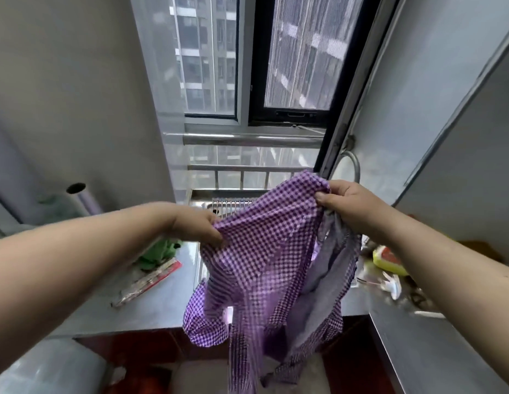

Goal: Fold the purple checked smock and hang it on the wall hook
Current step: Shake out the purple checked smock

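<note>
Purple checked smock (264, 260) pinched between both hands, left (200, 226) and right (342, 203).

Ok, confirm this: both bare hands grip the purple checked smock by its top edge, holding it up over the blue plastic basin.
Not quite. The head view shows the left hand and right hand gripping the purple checked smock over a stainless steel sink, not a blue plastic basin.

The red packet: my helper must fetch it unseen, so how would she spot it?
Left of the sink, on the steel counter, a long flat red packet lies diagonally. A green cloth sits just behind it; only the packet is red and flat.
</note>
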Demonstrator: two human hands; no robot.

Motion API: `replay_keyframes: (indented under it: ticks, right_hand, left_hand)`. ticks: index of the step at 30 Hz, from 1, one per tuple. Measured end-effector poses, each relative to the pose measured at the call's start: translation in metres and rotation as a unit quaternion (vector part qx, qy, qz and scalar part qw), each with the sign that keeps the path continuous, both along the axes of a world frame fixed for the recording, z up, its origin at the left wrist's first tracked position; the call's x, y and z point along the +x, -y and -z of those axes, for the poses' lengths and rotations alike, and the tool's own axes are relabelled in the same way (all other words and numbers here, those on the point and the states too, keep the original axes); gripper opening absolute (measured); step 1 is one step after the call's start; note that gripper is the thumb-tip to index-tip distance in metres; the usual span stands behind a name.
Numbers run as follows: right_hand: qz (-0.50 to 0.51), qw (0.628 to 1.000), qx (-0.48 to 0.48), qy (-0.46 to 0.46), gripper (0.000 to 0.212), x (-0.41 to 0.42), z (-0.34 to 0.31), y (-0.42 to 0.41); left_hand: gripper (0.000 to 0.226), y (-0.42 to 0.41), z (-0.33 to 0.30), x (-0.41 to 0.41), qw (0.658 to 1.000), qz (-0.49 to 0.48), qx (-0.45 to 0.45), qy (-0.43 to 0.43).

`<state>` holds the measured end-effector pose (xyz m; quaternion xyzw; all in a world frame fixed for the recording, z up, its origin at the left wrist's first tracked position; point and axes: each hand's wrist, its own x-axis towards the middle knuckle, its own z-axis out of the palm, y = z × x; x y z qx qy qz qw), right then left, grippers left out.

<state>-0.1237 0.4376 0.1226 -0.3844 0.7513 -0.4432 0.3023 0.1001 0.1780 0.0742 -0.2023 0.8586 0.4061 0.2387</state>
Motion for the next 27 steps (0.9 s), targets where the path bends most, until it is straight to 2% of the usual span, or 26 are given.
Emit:
replay_keyframes:
  ticks: [2, 4, 5, 7, 9, 12, 14, 16, 18, 19, 20, 22, 23, 27]
  right_hand:
    - [0.009, 0.993, 0.061, -0.096, 0.036, -0.001, 0.011, -0.001]
    - [0.020, 0.984, 0.110, -0.139, 0.050, 0.001, 0.025, 0.002]
    - [0.018, 0.981, 0.123, -0.148, 0.045, 0.006, 0.028, 0.005]
    - [0.010, 0.983, 0.114, -0.145, 0.029, 0.016, 0.035, 0.012]
    - [0.012, 0.989, 0.100, -0.111, 0.025, 0.029, 0.038, 0.022]
    - [-0.024, 0.997, 0.076, -0.012, 0.026, 0.045, 0.039, 0.033]
    - [-0.055, 0.997, 0.042, 0.026, 0.024, 0.052, 0.036, 0.036]
    - [-0.080, 0.994, -0.001, 0.074, 0.023, 0.059, 0.031, 0.035]
    - [-0.101, 0.988, -0.030, 0.110, 0.023, 0.061, 0.026, 0.030]
    - [-0.115, 0.987, -0.036, 0.110, 0.023, 0.062, 0.024, 0.028]
    - [-0.131, 0.985, -0.038, 0.107, 0.024, 0.062, 0.022, 0.025]
    - [-0.159, 0.982, -0.036, 0.093, 0.025, 0.062, 0.018, 0.020]
    - [-0.161, 0.983, -0.030, 0.083, 0.025, 0.062, 0.016, 0.017]
    - [-0.111, 0.993, 0.042, -0.009, 0.023, 0.049, 0.021, 0.007]
  left_hand:
    - [0.019, 0.019, -0.015, 0.006, 0.995, 0.008, -0.103, -0.017]
    - [0.016, 0.035, -0.026, 0.012, 0.973, 0.035, -0.227, 0.025]
    - [0.018, 0.040, -0.029, 0.012, 0.961, 0.049, -0.263, 0.072]
    - [0.029, 0.036, -0.037, 0.011, 0.943, 0.066, -0.277, 0.172]
    - [0.046, 0.018, -0.045, 0.004, 0.943, 0.082, -0.259, 0.191]
    - [0.077, -0.016, -0.049, -0.015, 0.987, 0.045, -0.143, 0.064]
    - [0.089, -0.033, -0.037, -0.028, 0.998, 0.013, -0.054, -0.020]
    - [0.098, -0.043, -0.022, -0.037, 0.999, -0.014, -0.001, -0.039]
    - [0.108, -0.056, -0.012, -0.042, 0.998, -0.015, 0.014, -0.054]
    - [0.105, -0.060, -0.010, -0.042, 0.998, -0.003, 0.016, -0.065]
    - [0.092, -0.063, -0.010, -0.044, 0.997, 0.015, 0.024, -0.074]
    - [0.049, -0.064, -0.010, -0.048, 0.994, 0.060, 0.049, -0.083]
    - [0.036, -0.063, -0.009, -0.050, 0.992, 0.078, 0.041, -0.089]
    - [0.008, -0.055, -0.010, -0.058, 0.991, 0.085, -0.048, -0.089]
